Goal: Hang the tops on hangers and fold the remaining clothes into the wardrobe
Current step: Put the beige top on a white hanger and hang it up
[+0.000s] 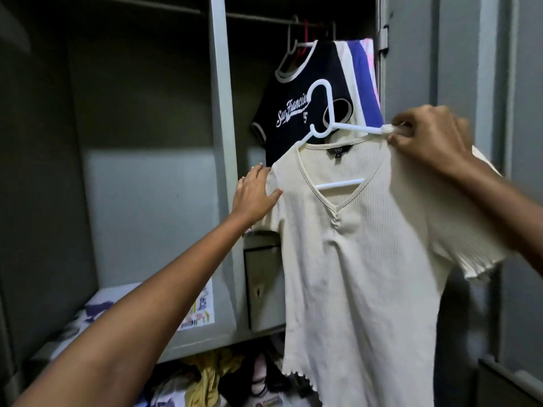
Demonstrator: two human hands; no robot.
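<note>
A cream ribbed V-neck top (358,245) hangs on a white plastic hanger (326,118) held in front of the open grey wardrobe (219,142). My right hand (432,139) pinches the hanger's right end together with the top's shoulder. My left hand (255,192) rests flat on the top's left shoulder and sleeve, fingers spread. Behind, a black "San Francisco" top (291,98) hangs from the rail (264,20), with cream, purple and pink garments (363,74) beside it.
A heap of loose clothes (217,377) lies at the wardrobe's bottom. A small locked drawer box (261,283) sits under the hanging section. The left compartment holds a patterned liner (97,309) on its shelf. A grey door (458,69) stands at the right.
</note>
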